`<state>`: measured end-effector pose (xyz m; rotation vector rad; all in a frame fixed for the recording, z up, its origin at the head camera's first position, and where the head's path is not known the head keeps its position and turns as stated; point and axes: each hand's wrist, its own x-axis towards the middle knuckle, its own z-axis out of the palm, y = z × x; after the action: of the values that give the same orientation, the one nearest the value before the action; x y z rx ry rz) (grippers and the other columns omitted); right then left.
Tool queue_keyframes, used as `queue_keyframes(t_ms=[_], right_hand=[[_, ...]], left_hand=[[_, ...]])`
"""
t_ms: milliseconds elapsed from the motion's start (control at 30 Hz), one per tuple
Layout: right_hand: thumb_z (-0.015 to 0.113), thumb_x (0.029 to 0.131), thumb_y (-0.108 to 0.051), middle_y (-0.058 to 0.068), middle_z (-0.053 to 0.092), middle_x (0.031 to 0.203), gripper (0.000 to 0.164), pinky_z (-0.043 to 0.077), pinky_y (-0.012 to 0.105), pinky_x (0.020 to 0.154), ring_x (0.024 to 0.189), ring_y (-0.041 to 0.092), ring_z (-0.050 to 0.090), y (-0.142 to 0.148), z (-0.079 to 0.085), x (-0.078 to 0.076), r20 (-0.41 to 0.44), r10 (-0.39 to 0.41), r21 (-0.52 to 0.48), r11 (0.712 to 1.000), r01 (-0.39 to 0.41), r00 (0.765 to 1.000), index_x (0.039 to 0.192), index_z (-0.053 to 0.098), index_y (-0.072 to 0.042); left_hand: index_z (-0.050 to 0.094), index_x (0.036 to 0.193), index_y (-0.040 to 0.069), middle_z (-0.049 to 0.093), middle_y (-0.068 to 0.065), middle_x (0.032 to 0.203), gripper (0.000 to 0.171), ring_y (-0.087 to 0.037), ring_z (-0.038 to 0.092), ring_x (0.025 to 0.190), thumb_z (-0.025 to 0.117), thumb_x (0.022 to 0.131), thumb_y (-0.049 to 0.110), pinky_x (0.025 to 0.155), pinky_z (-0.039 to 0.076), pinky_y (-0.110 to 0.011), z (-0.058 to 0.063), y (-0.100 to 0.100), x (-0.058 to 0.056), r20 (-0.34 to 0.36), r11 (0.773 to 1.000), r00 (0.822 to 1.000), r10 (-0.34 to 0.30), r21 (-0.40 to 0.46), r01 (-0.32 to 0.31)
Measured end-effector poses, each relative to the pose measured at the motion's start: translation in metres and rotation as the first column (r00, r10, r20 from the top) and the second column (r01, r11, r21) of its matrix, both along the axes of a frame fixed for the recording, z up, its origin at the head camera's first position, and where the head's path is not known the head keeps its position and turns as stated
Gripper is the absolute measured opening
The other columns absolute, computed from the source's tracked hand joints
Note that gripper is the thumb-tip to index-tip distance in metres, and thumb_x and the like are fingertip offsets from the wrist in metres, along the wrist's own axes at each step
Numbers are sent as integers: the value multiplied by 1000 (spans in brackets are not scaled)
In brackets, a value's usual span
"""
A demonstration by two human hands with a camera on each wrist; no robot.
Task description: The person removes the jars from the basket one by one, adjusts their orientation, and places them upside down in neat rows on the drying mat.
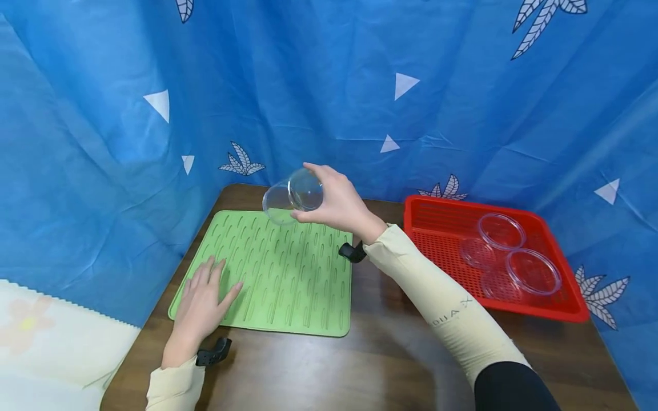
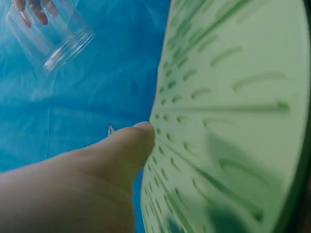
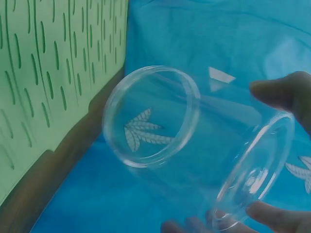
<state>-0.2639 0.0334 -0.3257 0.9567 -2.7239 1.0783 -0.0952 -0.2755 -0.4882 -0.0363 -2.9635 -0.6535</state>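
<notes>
The left wrist view crops the left hand [image 2: 87, 177] (only its thumb side shows), and the head view's lower edge cuts off the near part of the bench [image 1: 308, 371].

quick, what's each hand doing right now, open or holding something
Left hand: open, over the green mat, holding nothing.
Right hand: holding a clear cup, tipped sideways.

We see bright, even light in the head view, pale glare on the brown wooden bench [image 1: 319, 371] and soft shadows on the rectangular green ridged mat [image 1: 288, 274]; both wrist views look dimmer and softer, highlights streaking the clear cylindrical plastic cup [image 3: 204, 136].
</notes>
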Motion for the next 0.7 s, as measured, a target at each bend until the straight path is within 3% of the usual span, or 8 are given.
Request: queue_keyframes(t_ms=[200, 433, 700], right_hand=[[94, 80, -46, 11, 57, 156, 109, 58, 49, 101, 128, 29, 63, -43, -4, -16, -26, 24, 171, 985, -19, 999, 169, 41, -12], [95, 82, -47, 9, 59, 147, 110, 59, 43, 94, 120, 23, 62, -94, -11, -28, 33, 45, 306, 950, -53, 998, 168, 39, -10], [93, 83, -52, 8, 65, 139, 109, 59, 34, 84, 115, 20, 64, -135, -24, -34, 47, 41, 372, 927, -55, 998, 166, 40, -5]], left_hand=[[38, 168, -1, 19, -34, 175, 80, -61, 16, 158, 62, 111, 49, 119, 15, -86, -6, -8, 15, 83, 1000, 996, 23, -1, -23], [39, 167, -2, 17, -36, 174, 81, -62, 17, 158, 65, 110, 50, 119, 19, -84, -7, -3, 22, 117, 999, 992, 37, 3, -38], [44, 162, -7, 23, -39, 171, 82, -63, 22, 156, 71, 107, 47, 119, 25, -82, -8, 9, 21, 108, 999, 994, 30, -33, -26]])
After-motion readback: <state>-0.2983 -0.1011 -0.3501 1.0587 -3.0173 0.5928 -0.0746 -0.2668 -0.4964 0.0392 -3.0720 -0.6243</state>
